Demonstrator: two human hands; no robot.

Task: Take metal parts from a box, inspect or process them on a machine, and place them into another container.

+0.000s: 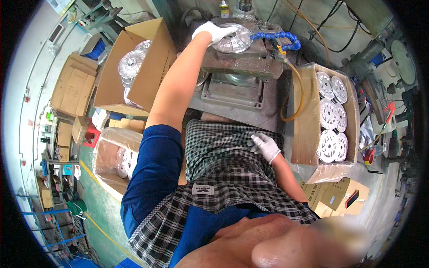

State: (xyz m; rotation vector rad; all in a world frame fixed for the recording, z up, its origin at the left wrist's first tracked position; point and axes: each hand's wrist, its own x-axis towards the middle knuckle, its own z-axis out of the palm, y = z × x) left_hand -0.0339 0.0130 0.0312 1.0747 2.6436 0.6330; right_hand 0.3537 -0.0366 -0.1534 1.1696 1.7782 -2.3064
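My left hand, in a white glove, reaches far forward and grips the left rim of a round, shiny metal wheel-like disc. The disc lies on the flat plate of a machine, its spoked face up. A blue jointed hose ends close to the disc's right side. Over my lap, my gloved right hand rests by the checked apron, fingers loosely stretched and holding nothing. Part of the left fingers is hidden behind the hand.
A cardboard box with several similar discs stands at the left. On the right, a lined box holds stacked discs. A plastic-lined box sits lower left. An amber tube loops beside the machine, and a spray can stands behind it.
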